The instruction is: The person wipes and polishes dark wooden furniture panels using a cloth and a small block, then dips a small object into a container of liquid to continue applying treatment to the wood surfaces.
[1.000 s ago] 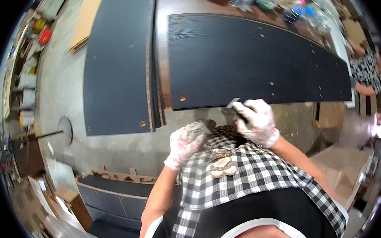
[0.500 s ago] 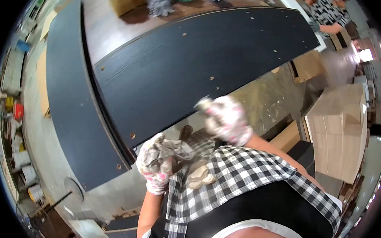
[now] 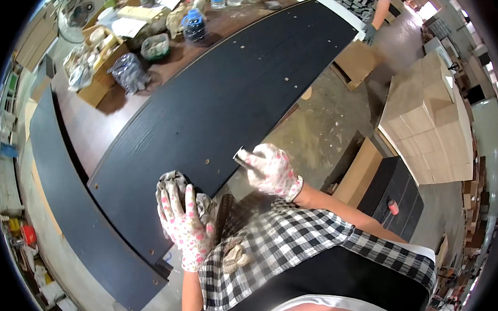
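A long dark panel (image 3: 201,107) with several small holes lies across the table in front of me. My left hand (image 3: 188,229), in a white glove with pink dots, holds a crumpled grey rag (image 3: 172,180) under its outstretched fingers at the panel's near edge. Closed around a small flat metal scraper (image 3: 240,156) is my right hand (image 3: 272,174), also gloved. The scraper's tip points up and left, close to the panel's edge; whether it touches cannot be told. Another dark panel (image 3: 75,215) lies along the left.
On the table behind the panel are a cardboard box (image 3: 96,93) of odds and ends, a grey plastic bag (image 3: 128,73), and a bottle of dark pieces (image 3: 194,27). A co-worker (image 3: 365,3) stands at the far right. Stacked cartons (image 3: 427,126) are to my right.
My view has swung, bringing more of the tabletop items in. The left hand has gone from bunching the rag near my apron to laying it at the panel's edge. The right hand keeps the scraper.
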Motion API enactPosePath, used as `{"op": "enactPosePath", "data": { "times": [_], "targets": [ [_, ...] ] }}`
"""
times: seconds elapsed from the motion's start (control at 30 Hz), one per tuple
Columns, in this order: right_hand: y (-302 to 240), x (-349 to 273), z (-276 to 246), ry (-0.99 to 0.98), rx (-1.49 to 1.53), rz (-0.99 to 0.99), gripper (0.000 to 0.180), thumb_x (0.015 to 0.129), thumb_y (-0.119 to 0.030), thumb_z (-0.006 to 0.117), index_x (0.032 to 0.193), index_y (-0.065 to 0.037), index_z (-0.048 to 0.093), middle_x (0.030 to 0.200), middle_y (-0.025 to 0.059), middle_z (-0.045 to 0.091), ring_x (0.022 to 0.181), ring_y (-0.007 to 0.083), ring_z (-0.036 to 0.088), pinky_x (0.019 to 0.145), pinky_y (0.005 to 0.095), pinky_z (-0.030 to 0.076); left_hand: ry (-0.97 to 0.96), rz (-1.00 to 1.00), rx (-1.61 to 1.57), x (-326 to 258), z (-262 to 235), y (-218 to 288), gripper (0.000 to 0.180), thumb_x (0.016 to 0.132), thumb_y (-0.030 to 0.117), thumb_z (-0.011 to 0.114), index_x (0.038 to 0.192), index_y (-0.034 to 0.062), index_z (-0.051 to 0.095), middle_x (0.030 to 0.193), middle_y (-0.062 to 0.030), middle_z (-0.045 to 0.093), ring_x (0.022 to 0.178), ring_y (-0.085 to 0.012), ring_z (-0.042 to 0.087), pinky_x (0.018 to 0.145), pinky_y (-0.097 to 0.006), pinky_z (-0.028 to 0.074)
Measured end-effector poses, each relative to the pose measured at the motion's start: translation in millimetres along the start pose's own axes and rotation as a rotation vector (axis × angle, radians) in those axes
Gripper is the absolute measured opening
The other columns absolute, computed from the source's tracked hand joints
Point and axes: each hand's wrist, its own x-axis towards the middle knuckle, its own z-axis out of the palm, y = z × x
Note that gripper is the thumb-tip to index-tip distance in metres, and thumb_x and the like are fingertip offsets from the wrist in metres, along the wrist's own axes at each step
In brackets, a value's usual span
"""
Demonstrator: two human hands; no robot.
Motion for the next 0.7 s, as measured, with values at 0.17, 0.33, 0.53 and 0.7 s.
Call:
{"op": "enactPosePath", "data": {
  "times": [0.17, 0.33, 0.53, 0.7],
  "targets": [
    [105.4, 25.5, -52.8, 0.174, -0.137, 0.179, 0.041, 0.074, -0.004, 0.064, 0.113, -0.012, 0.068, 0.088, 0.0120, 0.059, 0.080, 0.0282, 0.061, 0.070, 0.0366, 0.052, 0.037, 0.089, 0.018, 13.7, -3.7, 18.2, 0.072, 0.073, 0.022, 0.071, 0.139, 0.0107, 0.048, 0.151, -0.0211, 0.033, 0.142, -0.0415, 0.028, 0.113, -0.052, 0.028],
    [256.4, 50.3, -108.3, 0.333, -0.128, 0.364, 0.039, 0.075, -0.011, 0.067, 0.114, -0.013, 0.069, 0.087, 0.0120, 0.057, 0.079, 0.0284, 0.060, 0.071, 0.0375, 0.051, 0.026, 0.099, 0.108, 34.3, -5.0, 82.9, 0.073, 0.072, 0.030, 0.067, 0.140, 0.0102, 0.048, 0.150, -0.0210, 0.035, 0.141, -0.0504, 0.020, 0.113, -0.058, 0.022],
    [422.0, 94.5, -166.8, 0.318, -0.147, 0.543, 0.038, 0.077, -0.015, 0.067, 0.115, -0.016, 0.068, 0.090, 0.0115, 0.058, 0.082, 0.0274, 0.061, 0.076, 0.0368, 0.051, -0.070, 0.123, 0.000, 100.9, -15.1, 193.5, 0.075, 0.071, 0.022, 0.074, 0.140, 0.0087, 0.047, 0.150, -0.0258, 0.032, 0.141, -0.0442, 0.028, 0.112, -0.054, 0.025],
    [565.6, 109.4, -192.0, 0.406, -0.279, 0.608, 0.035, 0.079, -0.017, 0.069, 0.114, -0.015, 0.069, 0.098, 0.0125, 0.062, 0.093, 0.0285, 0.062, 0.084, 0.0383, 0.050, -0.142, 0.051, -0.163, 165.4, -8.5, 257.6, 0.087, 0.072, 0.021, 0.073, 0.148, 0.0041, 0.034, 0.153, -0.0239, 0.030, 0.142, -0.0393, 0.028, 0.115, -0.051, 0.021]
  ]
}}
